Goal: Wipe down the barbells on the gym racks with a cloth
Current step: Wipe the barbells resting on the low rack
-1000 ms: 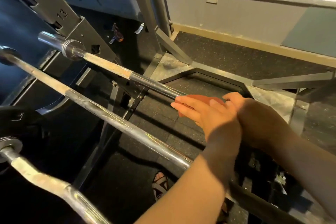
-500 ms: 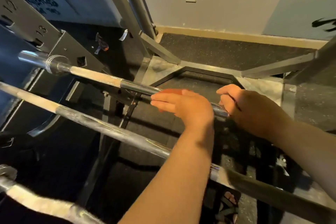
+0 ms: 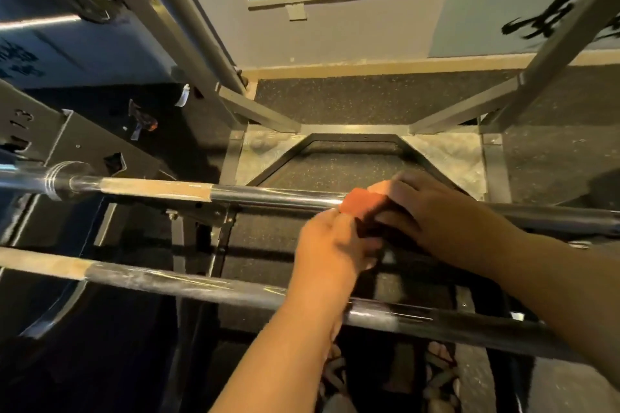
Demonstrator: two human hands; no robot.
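Note:
The upper barbell (image 3: pixel 268 196) runs left to right across the rack, its sleeve resting in a rack hook at the left. An orange cloth (image 3: pixel 357 203) lies on this bar near its middle. My right hand (image 3: pixel 436 211) curls over the bar and holds the cloth's right part. My left hand (image 3: pixel 330 245) sits just below the bar, blurred, with its fingertips pinching the cloth's near edge. The lower barbell (image 3: pixel 201 283) crosses closer to me, passing under my left forearm.
The rack's numbered upright plate (image 3: pixel 77 144) stands at the left, and slanted steel posts (image 3: pixel 188 20) rise at the back. The rack's base frame (image 3: pixel 355 137) lies on the rubber floor. My sandalled feet (image 3: pixel 436 375) show below the bars. A wall with a light strip stands behind.
My left hand has come off the top of the upper bar and drawn back below it. My right hand has slid left onto the cloth. The view has tilted downward.

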